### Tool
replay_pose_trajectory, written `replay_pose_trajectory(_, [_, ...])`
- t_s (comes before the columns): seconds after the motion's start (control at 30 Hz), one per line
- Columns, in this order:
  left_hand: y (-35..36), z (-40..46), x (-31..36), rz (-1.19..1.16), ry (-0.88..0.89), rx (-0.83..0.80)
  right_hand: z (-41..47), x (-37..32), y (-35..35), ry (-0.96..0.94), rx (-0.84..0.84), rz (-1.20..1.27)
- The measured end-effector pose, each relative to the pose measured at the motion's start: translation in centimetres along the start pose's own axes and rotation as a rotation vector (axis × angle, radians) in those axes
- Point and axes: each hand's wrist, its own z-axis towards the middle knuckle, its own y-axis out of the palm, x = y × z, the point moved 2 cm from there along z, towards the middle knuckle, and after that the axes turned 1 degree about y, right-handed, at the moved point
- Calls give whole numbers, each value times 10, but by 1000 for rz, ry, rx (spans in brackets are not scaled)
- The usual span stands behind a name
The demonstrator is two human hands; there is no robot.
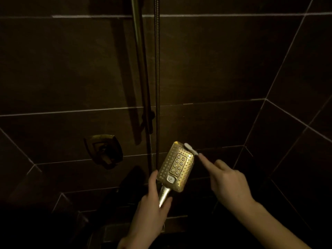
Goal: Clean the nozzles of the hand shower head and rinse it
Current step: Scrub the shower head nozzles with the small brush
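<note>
Stood before a dark tiled wall (215, 60) with pale grout lines, dimly lit. Showed a slide rail (137, 51) running down from twelve o'clock, just left of centre, with a ribbed metal hose (157, 69) hanging just beside it on the right. Carried a brass-toned mixer handle (104, 150) on the wall, at about nine o'clock from the shower head and well apart from it.

Held the right hand (231, 182) at about three o'clock from the shower head, grasping a white toothbrush (190, 148), forefinger stretched along its handle. Kept the left hand (154, 200) at six o'clock, wrapped around the handle of the hand shower head (176, 166), thumb lying across the stem.

Lay low and just right of centre, that gold rectangular head, nozzle face turned up toward the camera, tilted toward one o'clock, with a white button near its lower end. Rested the brush bristles against its upper right corner.
</note>
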Motion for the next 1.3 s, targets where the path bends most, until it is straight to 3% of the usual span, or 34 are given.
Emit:
replay_pose_trajectory(0.2, [2, 2, -3, -84, -44, -11, -47, -22, 18, -267, -206, -22])
replay_pose_trajectory(0.4, [6, 0, -1, -106, 10, -41, -21, 11, -2, 42, -15, 40])
replay_pose_trajectory(0.63, [6, -1, 2, -170, -36, -65, -63, -6, 9, -270, -225, -64])
replay_pose_trajectory(0.9, [12, -6, 12, -175, -15, -131, -48, 23, -10, 10, -51, -24])
replay_pose_trajectory(1.13, [18, -7, 9, -205, -63, -120, -91, 1, 15, -140, -195, 31])
replay_pose_trajectory(1.3, [25, -8, 11, -184, -71, -160, -79, 22, 1, -132, -170, -76])
